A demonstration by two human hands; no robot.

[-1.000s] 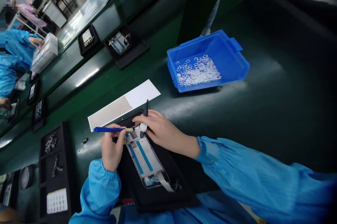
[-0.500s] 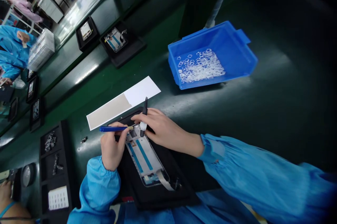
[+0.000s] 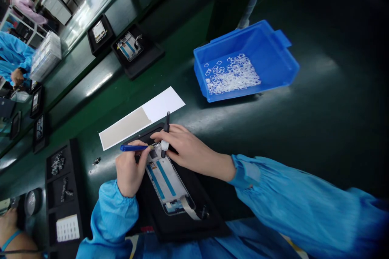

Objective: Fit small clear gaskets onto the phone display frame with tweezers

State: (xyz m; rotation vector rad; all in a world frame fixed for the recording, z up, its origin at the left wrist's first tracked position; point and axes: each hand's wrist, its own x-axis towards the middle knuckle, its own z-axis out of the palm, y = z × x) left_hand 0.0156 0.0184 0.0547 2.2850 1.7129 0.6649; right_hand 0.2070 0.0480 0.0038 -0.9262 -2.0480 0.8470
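Note:
A phone frame with blue strips lies in a black fixture tray in front of me. My left hand is closed round a blue-handled tool whose pale tip touches the frame's top end. My right hand pinches black tweezers upright over the same spot, with a small white piece at their lower end. Both arms wear blue sleeves.
A white and grey sheet lies just beyond the fixture. A blue bin of small clear parts stands at the back right. A black parts tray sits at left. More fixtures ride the belt; other people in blue work at far left.
My view has shifted slightly. The blue tool's handle has slid a little right toward the frame. Both hands stay at the frame's top end.

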